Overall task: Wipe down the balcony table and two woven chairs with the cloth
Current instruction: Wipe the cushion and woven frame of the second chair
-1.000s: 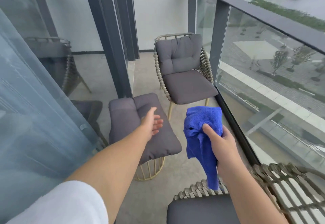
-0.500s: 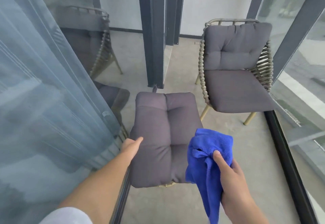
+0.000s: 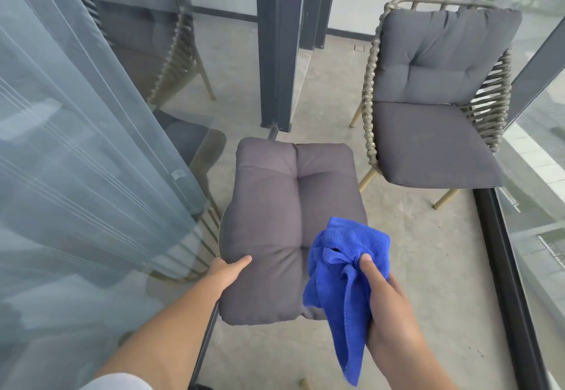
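the left hand gripped the near-left edge of a plump, tufted grey cushion; the right hand clutched a fluffy blue cloth near a rope-woven chair.

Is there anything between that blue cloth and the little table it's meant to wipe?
Yes. A grey cushion lies over the table, hiding its top. The blue cloth, bunched in the right hand, hangs over the cushion's near right corner. The left hand grips the cushion's near left edge.
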